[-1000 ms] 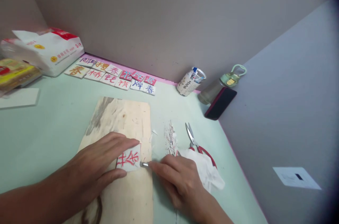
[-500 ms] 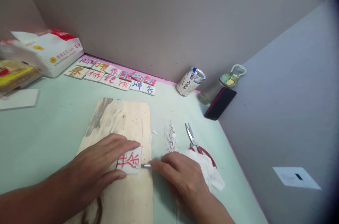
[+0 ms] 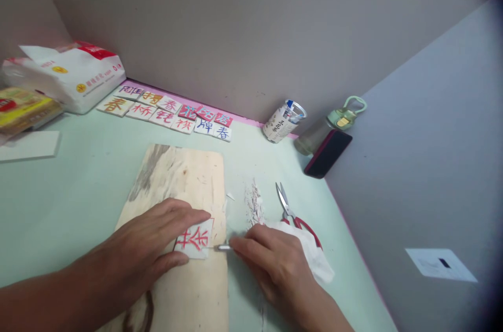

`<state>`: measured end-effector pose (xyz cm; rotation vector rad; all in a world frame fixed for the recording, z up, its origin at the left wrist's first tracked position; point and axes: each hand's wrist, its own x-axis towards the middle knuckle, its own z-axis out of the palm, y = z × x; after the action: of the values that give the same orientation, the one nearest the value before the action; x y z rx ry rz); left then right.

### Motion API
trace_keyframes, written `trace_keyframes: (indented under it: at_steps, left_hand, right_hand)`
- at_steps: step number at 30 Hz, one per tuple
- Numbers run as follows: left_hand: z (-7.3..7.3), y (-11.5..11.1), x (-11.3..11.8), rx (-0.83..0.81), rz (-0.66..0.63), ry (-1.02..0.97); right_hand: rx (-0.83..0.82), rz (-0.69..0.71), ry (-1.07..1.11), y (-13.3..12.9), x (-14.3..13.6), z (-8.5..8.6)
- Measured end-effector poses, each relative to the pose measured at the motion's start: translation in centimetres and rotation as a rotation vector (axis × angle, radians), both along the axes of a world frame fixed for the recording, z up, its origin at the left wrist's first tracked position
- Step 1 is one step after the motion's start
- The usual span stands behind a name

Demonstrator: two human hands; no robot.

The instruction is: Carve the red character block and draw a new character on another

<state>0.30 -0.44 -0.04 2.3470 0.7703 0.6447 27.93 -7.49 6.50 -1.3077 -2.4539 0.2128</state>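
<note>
A small white tile (image 3: 200,240) with a red-lined character lies on a wooden board (image 3: 196,175). My left hand (image 3: 157,243) pins it there, fingers along its far edge and thumb along the near edge; the palm covers its left part. Pinched in my right hand (image 3: 271,264) is a slim craft knife (image 3: 225,247), its metal tip pointing left at the tile's right edge. The fingers hide most of its handle. Whether the blade touches the tile is too fine to tell.
Scissors (image 3: 291,209) and a white tissue (image 3: 314,253) lie beyond my right hand, near carving scraps (image 3: 254,206). Behind are several lettered tiles (image 3: 165,117), a can (image 3: 281,125), a bottle (image 3: 314,135) and a leaning phone (image 3: 329,154). A tissue pack (image 3: 94,80) stands left.
My right hand and the knife tip have drawn slightly to the right, away from the tile. The left hand keeps its hold on the tile.
</note>
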Motion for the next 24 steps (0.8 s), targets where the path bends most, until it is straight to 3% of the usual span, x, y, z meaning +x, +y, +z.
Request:
trace_keyframes:
  at_steps: [16,24]
  left_hand:
    - [0.1,0.0,0.0,0.008,-0.003,-0.004]
    - [0.2,0.0,0.0,0.007,-0.022,-0.014]
  right_hand:
    - [0.04,0.033,-0.086,0.3,0.0,0.7]
    - [-0.122,0.076,-0.108,1.3,-0.2,1.7]
